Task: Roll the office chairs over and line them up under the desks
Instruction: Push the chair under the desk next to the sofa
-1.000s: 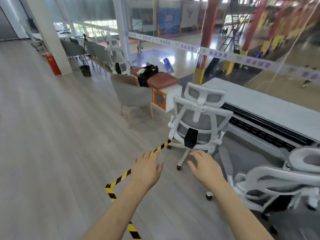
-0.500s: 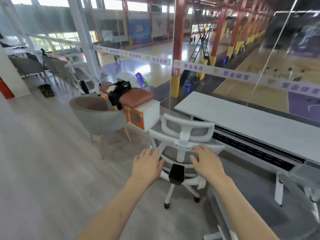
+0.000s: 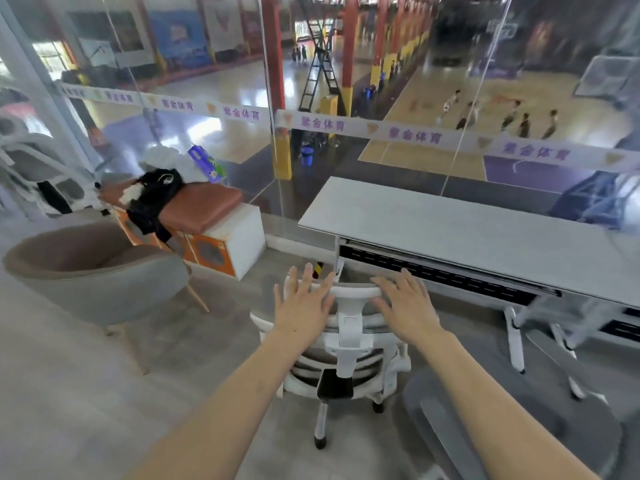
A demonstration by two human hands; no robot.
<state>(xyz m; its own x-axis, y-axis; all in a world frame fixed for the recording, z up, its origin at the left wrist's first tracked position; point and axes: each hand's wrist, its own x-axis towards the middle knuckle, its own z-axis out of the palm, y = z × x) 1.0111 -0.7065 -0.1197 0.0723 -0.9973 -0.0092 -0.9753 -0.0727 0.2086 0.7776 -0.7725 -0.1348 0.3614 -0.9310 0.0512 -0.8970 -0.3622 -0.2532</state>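
The white office chair (image 3: pixel 349 337) stands in the middle of the view, its back toward the person, just near of the left end of the long white desk (image 3: pixel 450 230); its seat is not under the top. The left hand (image 3: pixel 303 308) lies on the left part of the headrest, fingers spread and straight. The right hand (image 3: pixel 407 306) lies flat on the right part; the hands are apart, neither curled round the frame. At near right is a blurred grey seat (image 3: pixel 502 427). To the left stands a grey armchair (image 3: pixel 93 271), and beyond it an orange-cushioned box (image 3: pixel 207 209) with a black bag (image 3: pixel 156 199) on top, beside the glass wall (image 3: pixel 207 81).
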